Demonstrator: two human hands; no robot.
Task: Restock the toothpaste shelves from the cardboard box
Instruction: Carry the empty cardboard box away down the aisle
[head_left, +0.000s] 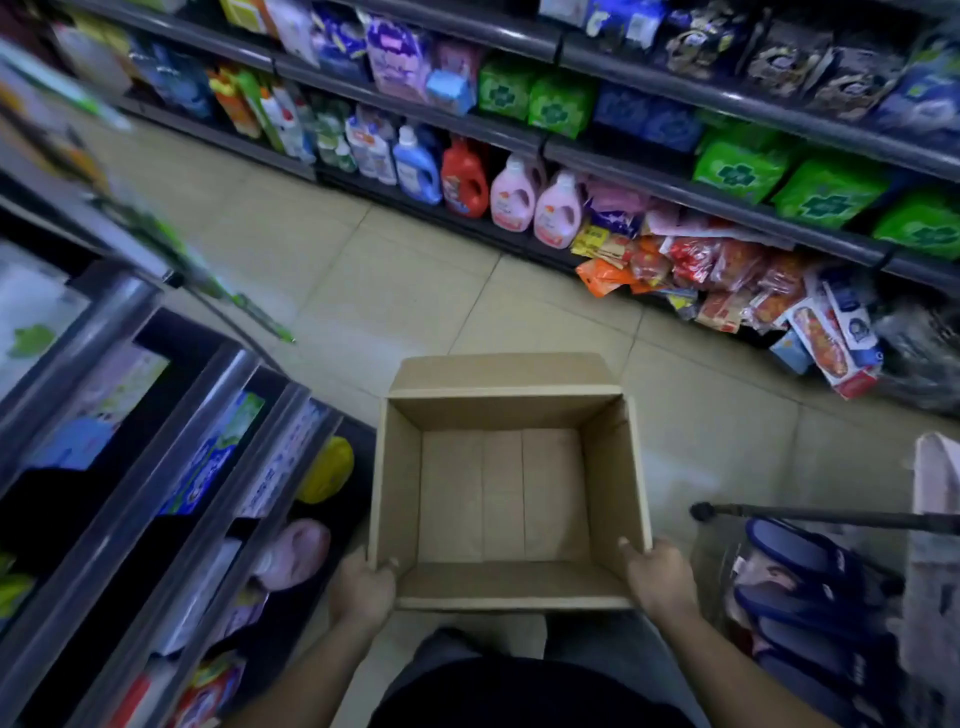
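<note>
Centrally in the head view, we see the cardboard box (504, 493) held in the aisle above the tiled floor (363, 270), just in front of the person's body and close beside the shelves (208, 441) on the left. The left hand (363, 590) grips the near left corner and the right hand (660, 579) the near right corner. Each thumb is hooked over the rim into the box, and the other fingers curl round the outside, mostly hidden. The box's mouth faces straight up at the camera and its far flap (498, 371) is folded outward. Its sides look nearly equal under the wide lens, so we cannot tell which is the long axis. We see only the bare bottom panels inside and no toothpaste cartons, so we judge the unloading done. Only removing the empty box appears to remain. Blur keeps us from telling how full the left shelves are.
</note>
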